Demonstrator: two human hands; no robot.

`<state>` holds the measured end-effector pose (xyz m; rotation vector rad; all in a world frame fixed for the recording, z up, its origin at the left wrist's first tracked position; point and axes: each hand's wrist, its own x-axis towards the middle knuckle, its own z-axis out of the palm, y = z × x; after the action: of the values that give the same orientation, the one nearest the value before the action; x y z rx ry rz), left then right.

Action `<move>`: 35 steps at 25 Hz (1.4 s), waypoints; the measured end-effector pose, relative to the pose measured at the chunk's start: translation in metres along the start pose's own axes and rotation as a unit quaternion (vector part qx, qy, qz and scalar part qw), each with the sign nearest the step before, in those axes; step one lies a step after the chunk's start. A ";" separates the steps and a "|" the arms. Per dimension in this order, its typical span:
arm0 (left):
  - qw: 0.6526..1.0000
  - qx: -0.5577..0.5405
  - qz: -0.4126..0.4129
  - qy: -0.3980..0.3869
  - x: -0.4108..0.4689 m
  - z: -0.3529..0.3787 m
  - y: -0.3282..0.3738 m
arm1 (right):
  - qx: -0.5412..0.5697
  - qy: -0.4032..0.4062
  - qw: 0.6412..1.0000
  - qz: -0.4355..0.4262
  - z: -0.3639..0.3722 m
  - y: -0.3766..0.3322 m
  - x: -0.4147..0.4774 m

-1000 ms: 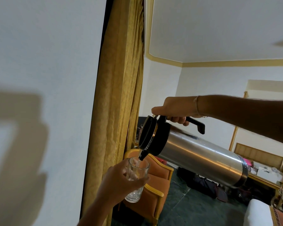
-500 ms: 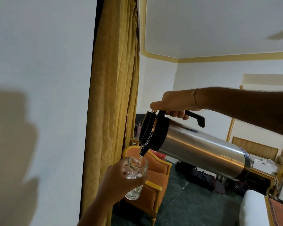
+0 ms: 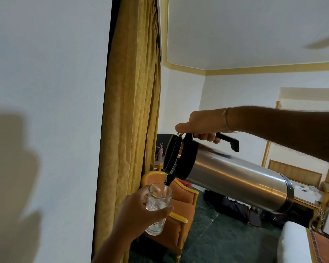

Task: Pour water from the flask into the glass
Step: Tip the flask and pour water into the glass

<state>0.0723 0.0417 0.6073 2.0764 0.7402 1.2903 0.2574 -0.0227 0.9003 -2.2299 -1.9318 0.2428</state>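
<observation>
A steel flask [image 3: 237, 182] with a black top and handle is tipped almost level, its spout down at the left. My right hand [image 3: 199, 126] grips the black handle from above. A thin stream of water falls from the spout into a clear glass [image 3: 158, 202] just below it. My left hand [image 3: 139, 211] is wrapped around the glass from the left and holds it upright in the air. Water shows in the glass, its level about halfway up.
A gold curtain [image 3: 133, 111] hangs just left of the flask, beside a white wall [image 3: 46, 92]. An orange armchair [image 3: 180, 209] stands below the glass. Dark bags [image 3: 234, 207] lie on the green floor, with a wooden desk [image 3: 308, 196] and a white bed corner [image 3: 292, 242] at right.
The stream from the spout has started and water has risen in the glass. The flask stays tipped the same way, and both hands sit a little higher in view.
</observation>
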 end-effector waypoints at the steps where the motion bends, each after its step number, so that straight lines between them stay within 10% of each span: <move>1: 1.000 -0.002 -0.004 0.000 -0.001 0.001 0.000 | 0.001 0.004 1.000 0.002 0.000 0.001 -0.002; 21: 0.999 -0.017 -0.025 -0.023 0.000 0.014 -0.011 | -0.011 0.004 1.000 0.008 -0.010 0.000 -0.006; 35: 0.999 -0.037 0.029 0.019 -0.005 -0.005 0.008 | 0.222 -0.017 0.974 0.029 0.020 0.062 -0.008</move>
<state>0.0668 0.0341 0.6119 2.0328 0.6444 1.3717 0.3110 -0.0384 0.8654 -1.9916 -1.6270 0.6548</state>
